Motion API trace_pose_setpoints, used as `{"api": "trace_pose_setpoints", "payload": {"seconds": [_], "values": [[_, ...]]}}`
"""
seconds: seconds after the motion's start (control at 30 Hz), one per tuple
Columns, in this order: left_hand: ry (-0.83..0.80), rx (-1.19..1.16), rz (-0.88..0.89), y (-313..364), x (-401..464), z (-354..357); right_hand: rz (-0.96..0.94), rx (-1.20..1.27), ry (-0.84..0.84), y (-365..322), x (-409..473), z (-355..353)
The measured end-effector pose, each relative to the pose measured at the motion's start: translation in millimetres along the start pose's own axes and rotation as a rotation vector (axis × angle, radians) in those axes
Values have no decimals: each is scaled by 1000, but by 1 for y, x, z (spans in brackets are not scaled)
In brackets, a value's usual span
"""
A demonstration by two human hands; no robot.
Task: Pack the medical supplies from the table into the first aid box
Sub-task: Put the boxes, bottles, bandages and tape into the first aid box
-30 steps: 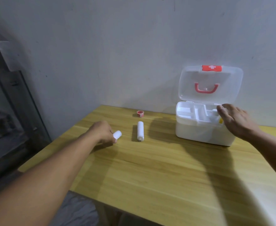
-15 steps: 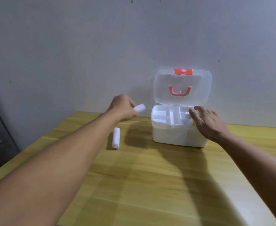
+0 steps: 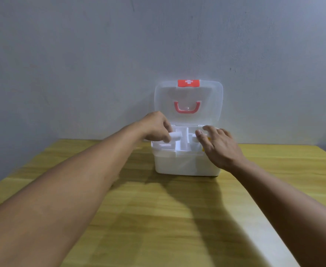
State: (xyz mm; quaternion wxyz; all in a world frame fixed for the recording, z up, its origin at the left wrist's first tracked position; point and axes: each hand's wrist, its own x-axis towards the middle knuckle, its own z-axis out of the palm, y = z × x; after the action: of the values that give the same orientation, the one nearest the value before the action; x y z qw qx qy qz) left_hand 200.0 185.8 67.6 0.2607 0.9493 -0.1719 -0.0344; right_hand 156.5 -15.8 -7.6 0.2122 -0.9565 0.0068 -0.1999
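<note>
Our left hand curls its fingers closed around a small white cylindrical gauze roll, held over the left tray compartments of the white plastic first aid box. Our right hand rests spread, fingers loose, on the box's right rim, holding nothing. The yellow wooden table lies bare nearer us

The first aid box is white, and its lid is see-through and a bit milky. The lid has a red handle and a red clasp at the top with a small white cross on it. The roll over the box is white, a bit of yellow peeks out by the box's edge, the bench is yellow-brown wood with streaky lines, and the wall is plain grey.
</note>
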Motion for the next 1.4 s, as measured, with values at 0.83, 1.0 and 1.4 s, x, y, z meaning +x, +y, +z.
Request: {"api": "trace_pose_setpoints", "payload": {"seconds": [0.83,1.0,1.4], "values": [[302,124,-151,-7,30,32,36,-3,-23,-2,-2,-1],[391,146,-125,-11,31,29,33,1,-28,-3,-3,-2],[209,164,-493,-92,-36,-15,30,-19,-28,-1,0,-1]]}}
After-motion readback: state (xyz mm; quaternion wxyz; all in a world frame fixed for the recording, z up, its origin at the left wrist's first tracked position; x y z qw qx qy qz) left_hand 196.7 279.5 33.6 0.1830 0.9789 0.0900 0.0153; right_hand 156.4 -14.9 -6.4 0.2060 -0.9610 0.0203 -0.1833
